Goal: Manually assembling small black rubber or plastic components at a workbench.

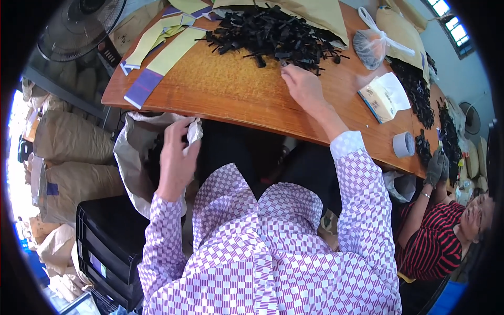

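Note:
A heap of small black strip-like pieces (268, 32) lies on the far part of the wooden table (231, 105). At the heap's near edge is my right hand (305, 90), its fingertips pinched together; whatever is between them is too small to make out. My left hand (177, 157) hangs over the mouth of a white sack (131, 152) below the table edge. Its fingers are bent and the thumb stands apart, with nothing visible in them. Dark contents show inside the sack, partly hidden by the hand.
Yellow and purple paper strips (152, 68) lie at the table's left. On the right are a tied plastic bag (370, 50), a tissue pack (386, 97) and a tape roll (403, 144). A gloved co-worker (433, 231) sits farther right. A black crate (110, 247) stands lower left.

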Demonstrator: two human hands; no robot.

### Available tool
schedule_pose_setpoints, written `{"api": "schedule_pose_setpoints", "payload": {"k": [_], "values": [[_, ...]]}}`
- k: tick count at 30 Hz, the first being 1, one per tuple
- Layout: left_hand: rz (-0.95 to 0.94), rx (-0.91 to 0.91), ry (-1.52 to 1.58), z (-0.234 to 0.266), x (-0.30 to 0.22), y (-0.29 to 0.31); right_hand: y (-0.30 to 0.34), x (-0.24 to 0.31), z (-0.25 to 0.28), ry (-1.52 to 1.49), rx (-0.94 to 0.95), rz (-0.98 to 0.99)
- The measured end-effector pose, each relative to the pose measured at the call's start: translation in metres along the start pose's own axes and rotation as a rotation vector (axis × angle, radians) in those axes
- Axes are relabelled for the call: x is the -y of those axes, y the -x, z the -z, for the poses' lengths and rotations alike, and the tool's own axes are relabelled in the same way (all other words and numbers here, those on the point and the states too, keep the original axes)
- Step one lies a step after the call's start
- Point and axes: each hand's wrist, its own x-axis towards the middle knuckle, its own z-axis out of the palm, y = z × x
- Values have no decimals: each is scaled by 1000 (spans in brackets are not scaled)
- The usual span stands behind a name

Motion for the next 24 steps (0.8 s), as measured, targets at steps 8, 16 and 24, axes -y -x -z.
{"api": "schedule_pose_setpoints", "payload": {"k": [8,16,24], "values": [[100,242,543,-77,-36,-30,22,99,53,-940,275,-662],[166,373,708,-92,-33,13,87,151,59,-1168,303,-660],[130,402,579,-94,-39,38,108,171,50,-1162,182,-892]]}}
